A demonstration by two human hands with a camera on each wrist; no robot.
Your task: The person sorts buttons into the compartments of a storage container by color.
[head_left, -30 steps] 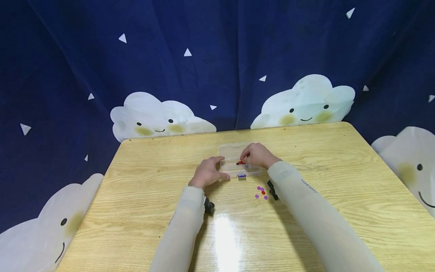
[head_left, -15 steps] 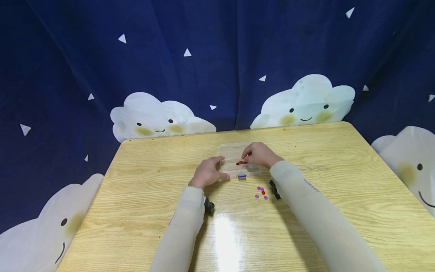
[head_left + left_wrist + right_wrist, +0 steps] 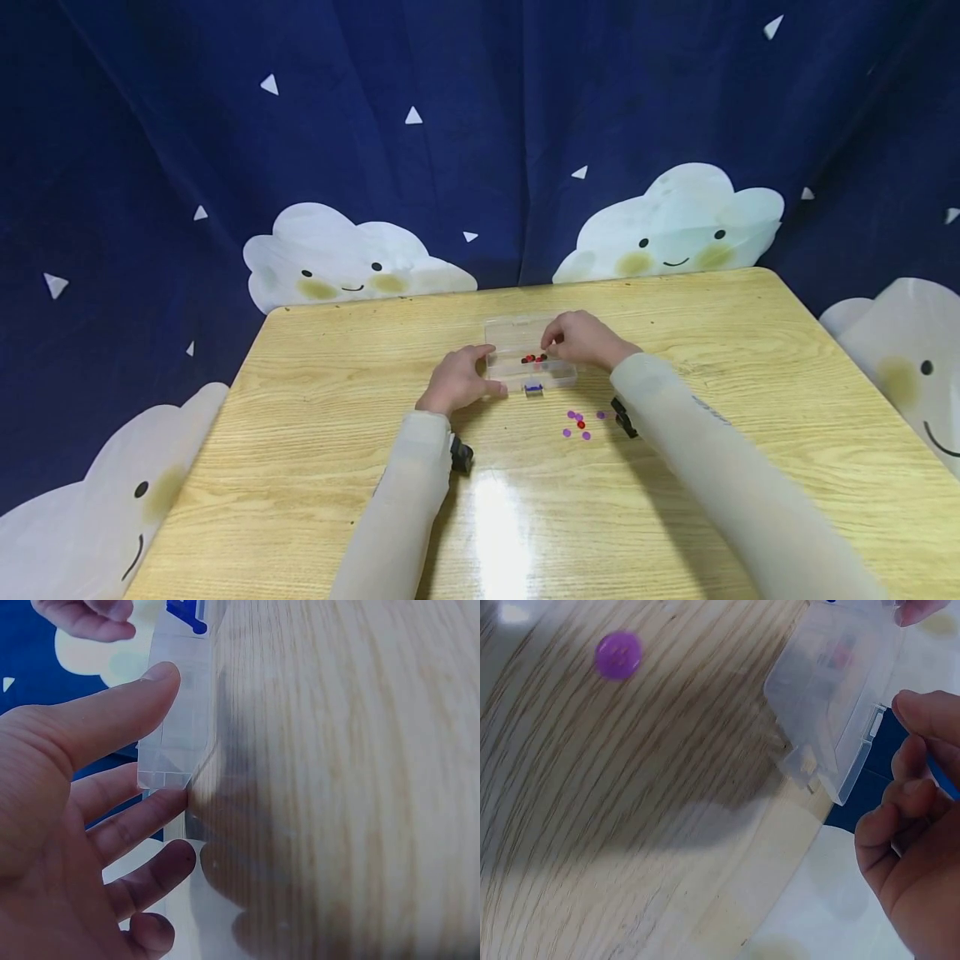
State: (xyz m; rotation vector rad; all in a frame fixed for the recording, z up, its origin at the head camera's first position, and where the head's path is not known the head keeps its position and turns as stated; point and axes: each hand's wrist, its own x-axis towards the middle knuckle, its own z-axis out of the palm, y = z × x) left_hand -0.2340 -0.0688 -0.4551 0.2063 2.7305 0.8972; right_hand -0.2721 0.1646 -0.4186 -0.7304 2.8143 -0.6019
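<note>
A clear plastic box (image 3: 557,380) with a blue latch (image 3: 533,388) lies opened toward the back of the table, its clear lid (image 3: 510,335) behind. Several small red and black pieces (image 3: 532,358) lie in a row inside. My left hand (image 3: 455,381) holds the box's left end, thumb at the front corner and fingers at the end wall, as the left wrist view shows. Over the right part of the box is my right hand (image 3: 585,338), fingers curled and tips close above a dark piece. Whether something small sits between those fingertips I cannot tell.
Several purple buttons (image 3: 619,655) and a red one (image 3: 581,425) lie scattered on the wooden table (image 3: 300,433) in front of the box. A dark blue curtain (image 3: 420,175) with clouds hangs behind the table's back edge.
My right hand has shifted right and slightly back over the box, so more of the red and black pieces show. Another purple button has come into view beside the right wrist. My left hand stays put.
</note>
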